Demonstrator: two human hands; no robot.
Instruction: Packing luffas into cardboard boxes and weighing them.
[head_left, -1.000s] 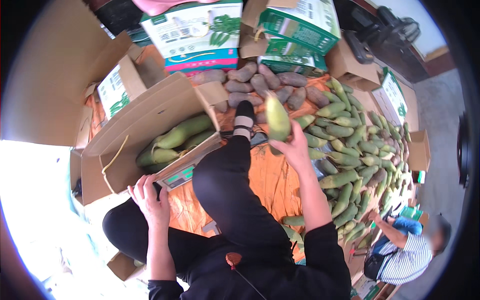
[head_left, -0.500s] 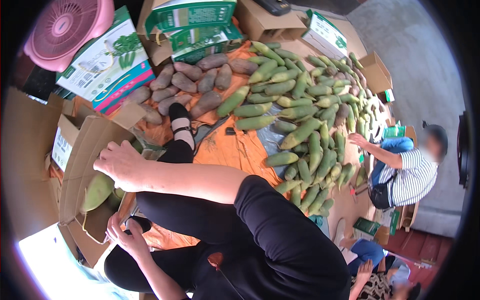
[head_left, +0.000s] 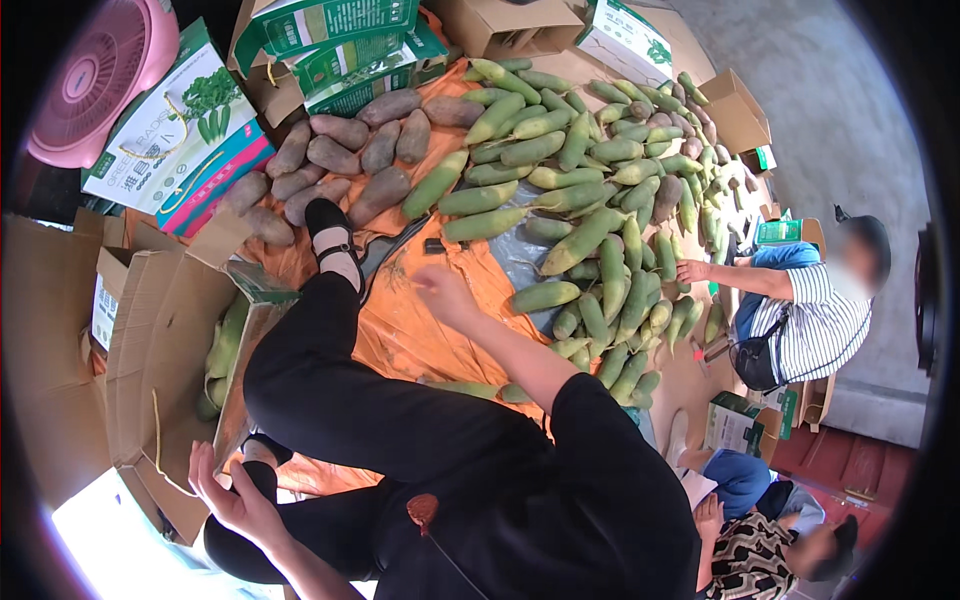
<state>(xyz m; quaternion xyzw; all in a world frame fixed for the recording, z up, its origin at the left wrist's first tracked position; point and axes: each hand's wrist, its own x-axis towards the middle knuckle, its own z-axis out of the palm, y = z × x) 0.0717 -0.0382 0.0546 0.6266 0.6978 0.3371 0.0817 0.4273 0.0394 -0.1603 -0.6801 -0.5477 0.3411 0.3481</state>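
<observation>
1. Head view, edges and room: The person sits on an orange plastic sheet (head_left: 405, 335) spread on the floor. On the left, an open brown cardboard box (head_left: 165, 340) stands close against the person's bent leg in black trousers (head_left: 350, 385), so there is little room on that side. A few long green gourds (head_left: 225, 345) lie inside the box. In front of the right hand there is a bare patch of orange sheet before the big pile of long green gourds (head_left: 590, 215) begins on the right and far side.

2. Hands: The right hand (head_left: 440, 295) reaches forward over the orange sheet, above the knee. Its fingers are loose and a little curled, and it holds nothing. The nearest gourd of the pile (head_left: 545, 296) lies just to its right, not touching it. The left hand (head_left: 232, 500) is low and near, beside the near corner of the box. Its palm faces up, its fingers are spread wide, and it is empty. A black shoe with a strap (head_left: 330, 230) points to the far side.

3. Floor and room: A row of brown oval root vegetables (head_left: 345, 155) lies at the far left of the sheet. Behind them are green and white printed boxes (head_left: 330, 50) and a pink round fan (head_left: 95, 75). On the right, another person in a striped shirt (head_left: 815, 320) sits by the pile with a hand (head_left: 692, 271) on a gourd. A third person in a patterned top (head_left: 755, 555) sits near on the right. The grey concrete floor (head_left: 840, 110) is far right.
</observation>
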